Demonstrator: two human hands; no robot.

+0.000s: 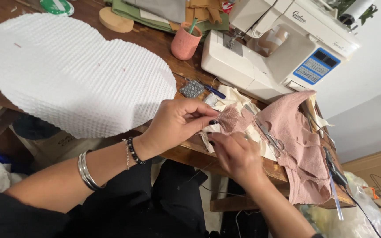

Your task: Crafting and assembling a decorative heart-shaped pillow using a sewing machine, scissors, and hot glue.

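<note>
My left hand [175, 123] pinches the edge of a small dusty-pink fabric piece [233, 119] between thumb and fingertips. My right hand [237, 154] grips the same piece from below, fingers curled. Both hands hover over the front edge of the wooden table [186, 152]. A thin thread hangs down from under the hands. A larger pink fabric [303, 145] lies just to the right, with metal scissors [270, 137] on cream fabric scraps [234, 97] beside it.
A big white textured heart-shaped mat [67, 70] covers the table's left. A white sewing machine [283, 44] stands at the back right, a pink cup [185, 42] beside it. A small silvery patch [192, 88] and a blue pen [214, 91] lie near the machine.
</note>
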